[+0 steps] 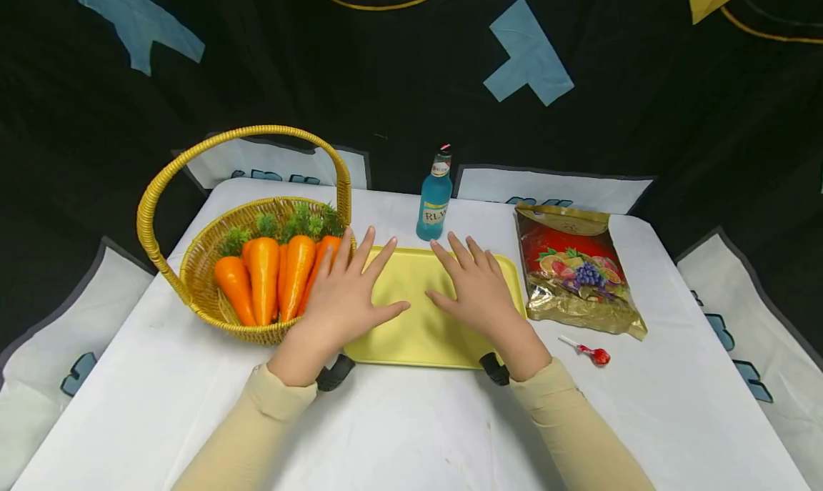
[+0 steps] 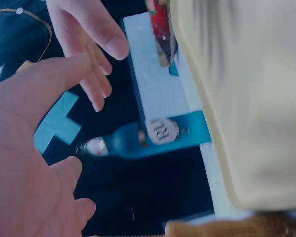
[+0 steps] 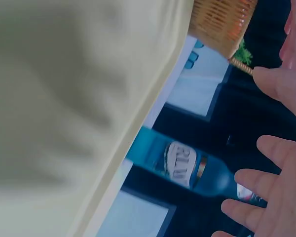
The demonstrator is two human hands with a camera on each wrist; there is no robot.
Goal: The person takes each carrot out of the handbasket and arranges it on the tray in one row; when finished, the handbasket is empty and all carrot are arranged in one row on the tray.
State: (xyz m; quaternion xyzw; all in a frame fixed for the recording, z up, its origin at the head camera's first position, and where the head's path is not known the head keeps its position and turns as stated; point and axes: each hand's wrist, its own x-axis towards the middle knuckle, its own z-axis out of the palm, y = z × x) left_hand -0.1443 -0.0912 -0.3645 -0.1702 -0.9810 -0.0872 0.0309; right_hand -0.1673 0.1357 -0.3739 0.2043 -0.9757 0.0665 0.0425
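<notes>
The yellow tray (image 1: pixel 427 334) lies flat near the middle of the worktop (image 1: pixel 411 434), and the likeliest mishap would be a shove from either side, since its neighbours sit close. Its long axis runs left to right across the person's front, open face up; being a plain rectangle, it has no evident front end. Over it hover the left grip (image 1: pixel 341 291) and the right grip (image 1: pixel 479 294), both bare hands with fingers spread and nothing held. Just past the far rim stands the blue bottle (image 1: pixel 432 209), upright, tall and narrow: fingertips or tray pushed forward could topple it. Sliding left could bump the wicker basket (image 1: pixel 257 334) of carrots (image 1: pixel 265 280); sliding right could catch the foil packet (image 1: pixel 575 269), with the lollipop (image 1: pixel 594 354) lying near it, apart from the tray.
</notes>
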